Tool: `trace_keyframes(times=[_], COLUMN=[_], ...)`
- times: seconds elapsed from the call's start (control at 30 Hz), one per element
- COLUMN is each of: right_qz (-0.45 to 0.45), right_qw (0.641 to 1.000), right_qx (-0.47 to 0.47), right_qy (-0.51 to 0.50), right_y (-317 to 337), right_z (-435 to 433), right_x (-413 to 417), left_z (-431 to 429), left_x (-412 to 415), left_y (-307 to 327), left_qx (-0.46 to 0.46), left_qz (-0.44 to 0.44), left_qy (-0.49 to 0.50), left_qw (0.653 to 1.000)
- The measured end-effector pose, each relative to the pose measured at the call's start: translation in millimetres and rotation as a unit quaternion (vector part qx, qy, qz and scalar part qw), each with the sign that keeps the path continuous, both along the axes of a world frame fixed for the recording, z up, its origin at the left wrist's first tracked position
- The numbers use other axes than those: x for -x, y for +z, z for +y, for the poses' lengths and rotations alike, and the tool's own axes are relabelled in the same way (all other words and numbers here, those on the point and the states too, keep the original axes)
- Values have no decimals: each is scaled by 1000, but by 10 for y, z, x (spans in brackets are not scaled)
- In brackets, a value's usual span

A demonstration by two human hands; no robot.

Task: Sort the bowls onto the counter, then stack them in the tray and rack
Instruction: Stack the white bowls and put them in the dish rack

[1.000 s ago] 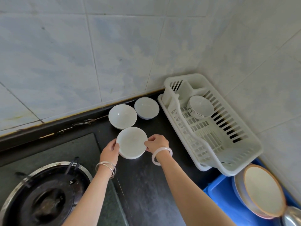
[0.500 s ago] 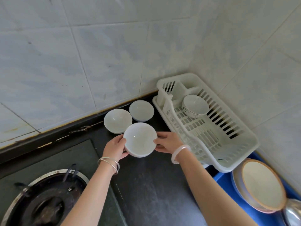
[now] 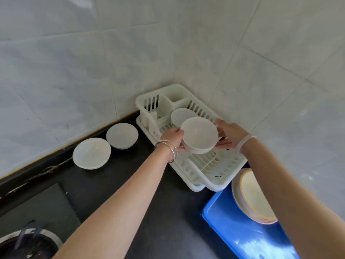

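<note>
- Both hands, left hand (image 3: pixel 172 136) and right hand (image 3: pixel 230 136), fingers closed on the bowl (image 3: pixel 198 136), are now carrying it off the tabletop (image 3: pixel 149 202)
- It is hovering over the rack (image 3: pixel 211 171); stacking is beginning

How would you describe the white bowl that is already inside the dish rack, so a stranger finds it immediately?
Find the white slatted plastic dish rack in the tiled corner. The small white bowl sits inside it at the far end, beside the cutlery compartment. No hand touches it, unlike the bowl held in front of it.
</note>
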State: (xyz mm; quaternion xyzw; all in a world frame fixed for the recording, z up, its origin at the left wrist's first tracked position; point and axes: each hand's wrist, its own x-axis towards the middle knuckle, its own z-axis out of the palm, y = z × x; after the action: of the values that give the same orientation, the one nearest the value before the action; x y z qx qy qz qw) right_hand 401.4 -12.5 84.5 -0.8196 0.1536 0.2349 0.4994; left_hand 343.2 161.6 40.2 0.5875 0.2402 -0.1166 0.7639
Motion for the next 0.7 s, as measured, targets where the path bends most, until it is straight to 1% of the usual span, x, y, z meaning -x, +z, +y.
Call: trace_keyframes(times=[0.07, 0.27, 0.37, 0.4, 0.53, 0.7], right_qz=[8, 46, 45, 43, 11, -7], right_qw=[1000, 998, 997, 997, 991, 981], right_qx=[11, 23, 34, 43, 134, 188], right_qy=[-14, -40, -47, -42, 21, 46], right_y=[-60, -363, -530, -574, -697, -767], right_z=[-173, -502, -550, -555, -570, -564], right_x=[-80, -263, -326, -337, -386, -459], left_z=[-195, -601, -708, -730, -792, -848], left_x=[-170, -522, -573, -593, -656, -682], left_y=[-39, -263, -414, -454, -547, -579], left_qx=[-15, -47, -48, -54, -84, -92], left_qz=[10, 81, 119, 126, 137, 148], left_qy=[-24, -88, -91, -90, -103, -109], left_qw=[1000, 992, 988, 986, 982, 979])
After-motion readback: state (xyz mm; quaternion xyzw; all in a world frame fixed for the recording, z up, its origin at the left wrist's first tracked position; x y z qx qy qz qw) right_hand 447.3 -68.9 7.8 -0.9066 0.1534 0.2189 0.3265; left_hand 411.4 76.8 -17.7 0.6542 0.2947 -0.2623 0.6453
